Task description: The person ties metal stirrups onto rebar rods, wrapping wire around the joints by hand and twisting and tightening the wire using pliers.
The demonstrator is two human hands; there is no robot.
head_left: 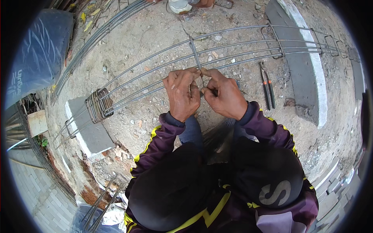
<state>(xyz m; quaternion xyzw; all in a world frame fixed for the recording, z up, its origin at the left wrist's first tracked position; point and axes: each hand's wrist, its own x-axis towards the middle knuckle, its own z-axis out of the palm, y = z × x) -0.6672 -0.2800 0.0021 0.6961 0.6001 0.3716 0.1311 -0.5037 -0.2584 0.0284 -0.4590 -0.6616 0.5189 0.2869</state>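
A long rebar cage (242, 44) runs across in front of me, made of thin steel bars with square stirrups. My left hand (183, 94) curls its fingers over the near bars and grips at the lower corner of one steel stirrup (194, 52). Close against it, my right hand (225, 94) pinches a thin tie wire (203, 81) between thumb and index finger at that same corner. The fingers partly hide the joint. Several more stirrups (99, 105) are bunched together on the bars to the left. Orange-and-black-handled pincers (267, 86) lie on the ground right of my right hand.
Grey blocks with white edges prop the cage at left (87, 128) and right (306, 78). A bundle of loose tie wire (217, 135) sits between my legs. More long steel bars (96, 38) lie at upper left beside a plastic-wrapped package (40, 49). A shoe (179, 5) shows at the top.
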